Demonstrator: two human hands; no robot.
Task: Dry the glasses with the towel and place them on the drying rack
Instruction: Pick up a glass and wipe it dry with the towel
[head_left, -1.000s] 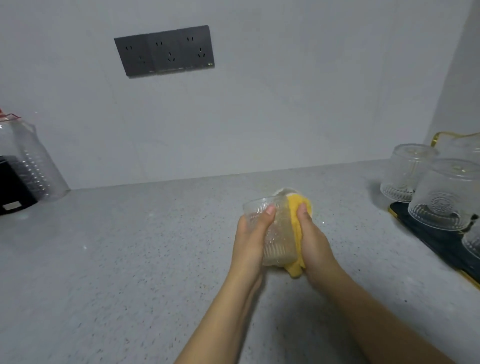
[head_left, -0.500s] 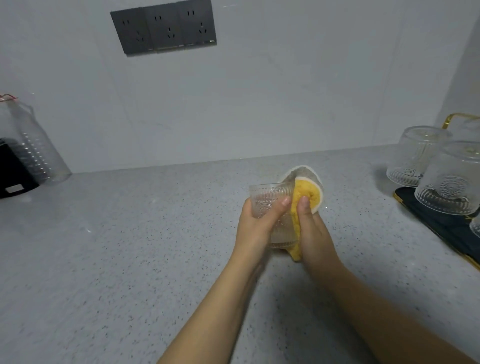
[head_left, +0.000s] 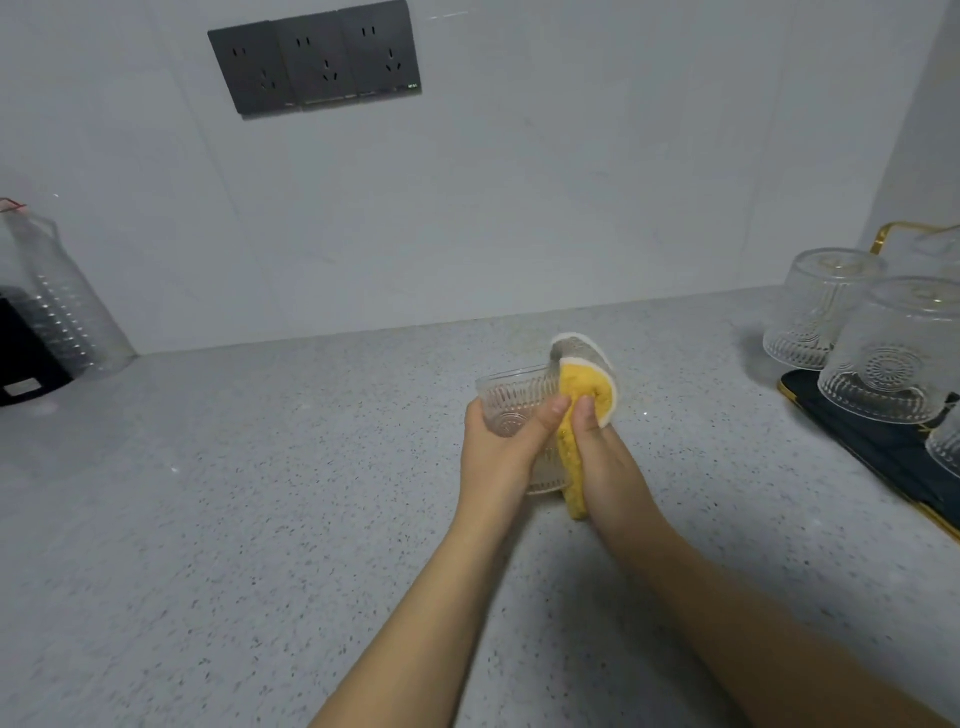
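A clear patterned glass is held above the grey speckled counter, gripped by my left hand with the thumb across its side. My right hand holds a yellow towel with a grey-white backing pressed against the glass's right side and folded over its rim. At the right edge, the drying rack, a dark tray with a gold rim, carries three upside-down glasses, one only partly in view.
A clear plastic jug and a black object stand at the far left against the wall. Dark wall sockets sit high on the white wall. A gold handle rises behind the rack.
The towel has ridden up over the glass's rim, showing more of its grey-white side. Both hands and the glass stay together, shifted slightly in view as the camera tilts.
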